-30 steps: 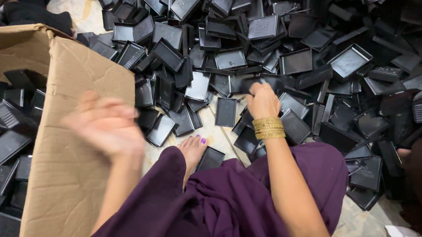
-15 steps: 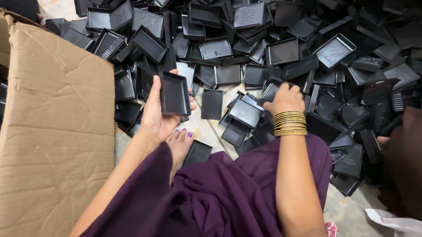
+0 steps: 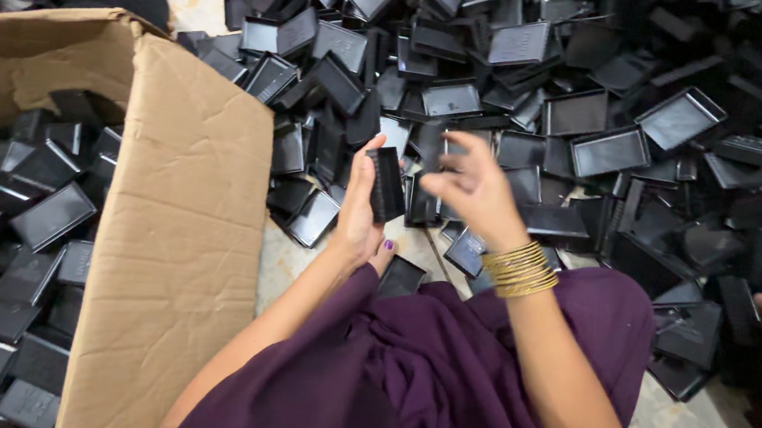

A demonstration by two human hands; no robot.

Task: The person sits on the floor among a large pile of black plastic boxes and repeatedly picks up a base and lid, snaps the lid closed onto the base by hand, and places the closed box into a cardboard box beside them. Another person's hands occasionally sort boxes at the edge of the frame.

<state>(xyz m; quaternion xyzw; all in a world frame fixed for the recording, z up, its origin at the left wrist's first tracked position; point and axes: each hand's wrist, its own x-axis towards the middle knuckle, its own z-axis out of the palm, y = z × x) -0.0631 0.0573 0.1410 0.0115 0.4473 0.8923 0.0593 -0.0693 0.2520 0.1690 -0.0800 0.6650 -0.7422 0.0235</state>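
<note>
Left hand (image 3: 359,212) gripping small stack of black trays (image 3: 389,184), long axis running near-to-far, held above floor pile (image 3: 584,121). Right hand (image 3: 472,189) pinching another black tray (image 3: 426,168) just right of stack, nearly touching. Cardboard box (image 3: 174,226) lying left, closer to left hand.

The left hand (image 3: 359,208) holds a small stack of black trays (image 3: 388,183) up on its edge. The right hand (image 3: 472,186) is just beside it, and its fingers (image 3: 444,181) pinch another black tray (image 3: 427,168). Gold bangles (image 3: 520,268) sit on the right wrist. A big pile of black trays (image 3: 584,121) covers the floor (image 3: 288,261). A cardboard box (image 3: 174,226) on the left has more black trays inside. Purple cloth (image 3: 442,370) covers the person's legs.
</note>
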